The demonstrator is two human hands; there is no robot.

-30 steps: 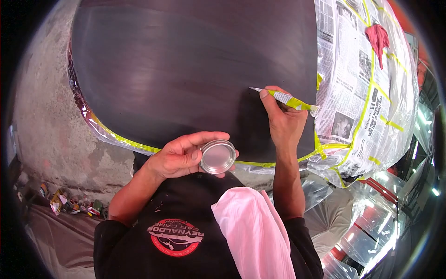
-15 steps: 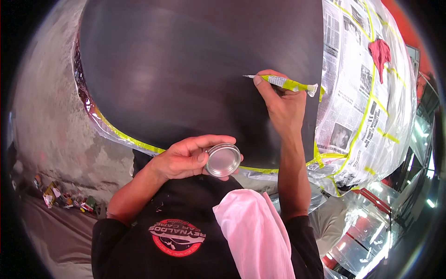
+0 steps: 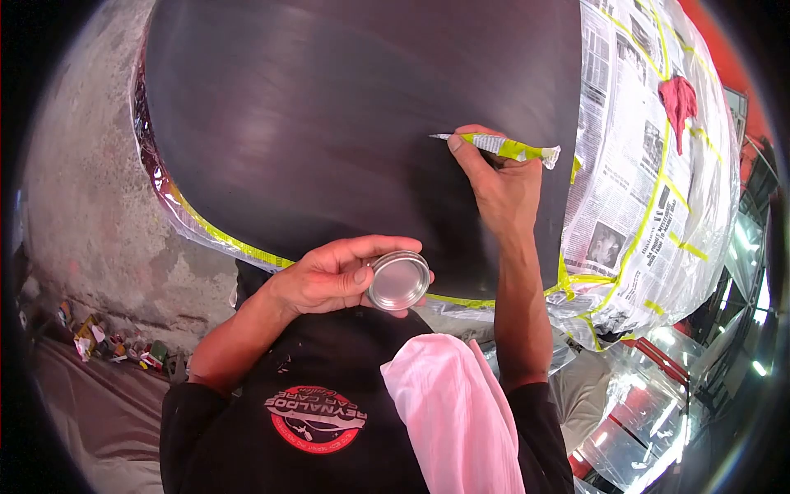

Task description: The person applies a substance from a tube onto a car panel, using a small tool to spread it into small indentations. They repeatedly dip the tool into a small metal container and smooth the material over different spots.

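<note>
- Though the frame cuts off its far edge, the dark panel is the largest thing, with newspaper along its right edge.
- The right hand grips a taped paper cone near that edge; whether the tip touches the panel is unclear.
- The left hand grasps a round container by the near edge, some fingers hidden behind, contents indistinct.

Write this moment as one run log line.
left hand: holds round dish | right hand: holds taped, pointed tool | tip: over dark panel, contact unclear
</note>
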